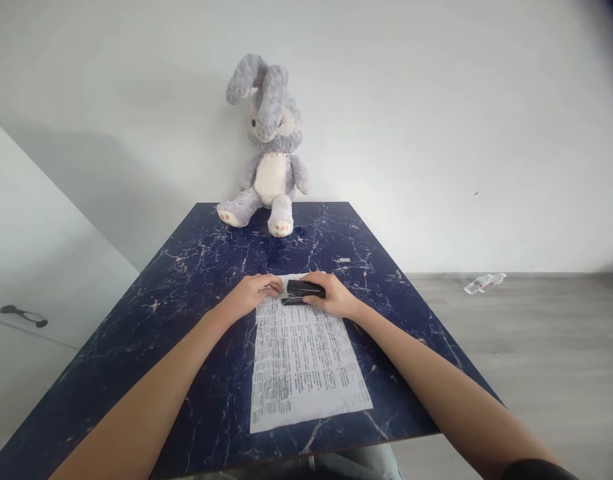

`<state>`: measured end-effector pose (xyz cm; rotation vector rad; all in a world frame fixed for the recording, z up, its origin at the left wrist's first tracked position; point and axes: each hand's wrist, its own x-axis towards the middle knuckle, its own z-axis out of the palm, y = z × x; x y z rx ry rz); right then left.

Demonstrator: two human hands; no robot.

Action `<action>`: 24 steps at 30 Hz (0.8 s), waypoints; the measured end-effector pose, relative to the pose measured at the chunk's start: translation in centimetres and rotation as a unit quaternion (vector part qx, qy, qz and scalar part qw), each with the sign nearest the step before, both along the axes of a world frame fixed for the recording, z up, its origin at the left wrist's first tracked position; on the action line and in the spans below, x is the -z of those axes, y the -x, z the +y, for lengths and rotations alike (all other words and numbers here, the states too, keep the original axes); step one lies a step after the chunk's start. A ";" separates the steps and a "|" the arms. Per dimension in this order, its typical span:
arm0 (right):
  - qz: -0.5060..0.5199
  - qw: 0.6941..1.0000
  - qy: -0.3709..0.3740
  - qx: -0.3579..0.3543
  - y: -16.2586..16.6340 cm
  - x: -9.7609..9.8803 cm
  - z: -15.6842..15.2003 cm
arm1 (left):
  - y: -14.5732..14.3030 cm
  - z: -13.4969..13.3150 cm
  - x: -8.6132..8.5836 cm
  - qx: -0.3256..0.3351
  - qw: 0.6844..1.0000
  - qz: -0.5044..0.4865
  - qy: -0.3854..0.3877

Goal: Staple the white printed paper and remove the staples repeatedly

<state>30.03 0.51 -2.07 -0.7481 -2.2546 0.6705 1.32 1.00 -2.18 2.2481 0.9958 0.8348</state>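
Note:
A black stapler (306,289) lies over the top part of a printed sheet of paper (316,360), its jaw end pointing left. My right hand (331,295) is wrapped round the stapler's right end, thumb below and fingers over the top. Just left of the stapler, my left hand (256,293) is closed in a pinch at the sheet's upper left edge. Between its fingers shows a thin, metallic-looking piece, too small to name. The sheet lies flat on the dark blue marbled table (196,387), its lower edge towards me.
A grey plush rabbit (271,153) sits at the table's far end against the wall. A small whitish piece (344,260) lies on the table beyond my right hand. Crumpled clear plastic (485,283) is on the floor at right. A white cabinet (31,267) stands at left.

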 end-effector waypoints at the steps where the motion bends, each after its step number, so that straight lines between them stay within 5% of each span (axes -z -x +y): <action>1: 0.007 1.000 0.002 0.001 0.1 0.0 0.0 | -0.5 0.0 0.2 -0.008 1.000 -0.001 -0.007; 11: 0.000 1.000 0.015 -0.009 1.4 -0.4 -0.7 | -1.4 0.3 0.1 -0.041 0.998 0.016 -0.051; 16: -0.026 0.997 0.072 -0.010 0.7 -1.6 -1.5 | 1.4 0.9 -0.6 -0.211 0.963 -0.100 -0.133; 19: -0.046 0.995 0.087 -0.007 -1.3 -2.1 -2.0 | 2.5 1.3 -0.3 -0.285 0.942 -0.116 -0.135; 24: -0.053 0.991 0.113 0.053 -8.1 -1.2 -2.9 | 2.3 1.8 0.3 -0.256 0.951 -0.096 -0.142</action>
